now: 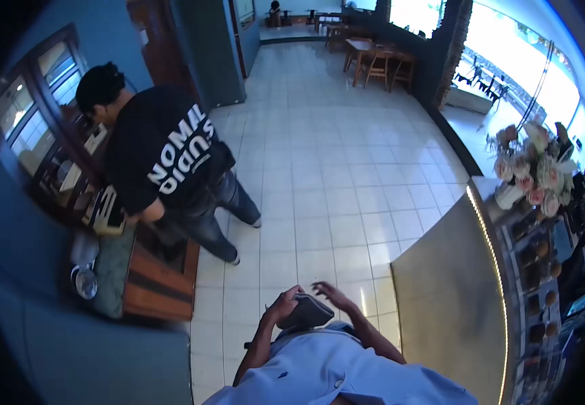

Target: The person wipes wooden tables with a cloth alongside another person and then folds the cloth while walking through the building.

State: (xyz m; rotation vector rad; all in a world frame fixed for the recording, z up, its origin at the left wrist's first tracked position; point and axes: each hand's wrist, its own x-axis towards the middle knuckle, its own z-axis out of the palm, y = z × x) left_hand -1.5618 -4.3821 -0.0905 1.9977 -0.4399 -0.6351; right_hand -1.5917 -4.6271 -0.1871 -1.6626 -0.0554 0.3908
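Note:
My left hand (283, 305) is closed on the upper left edge of a flat dark grey item (307, 312), which looks like a folded cloth or a pouch. This item hangs tilted in front of my waist, close to my light blue shirt (346, 368). Just right of it, my right hand (331, 294) is raised with its fingers apart and nothing visible in them. The fingertips of that hand come near the item's top edge without visibly gripping it.
A person in a black T-shirt (171, 145) leans over a wooden cabinet (161, 287) on the left. Metal dishes (85, 280) sit on its near end. A counter (451, 270) with a light strip and a flower vase (510, 196) borders the right. Tiled floor (313, 175) leads to tables (384, 48).

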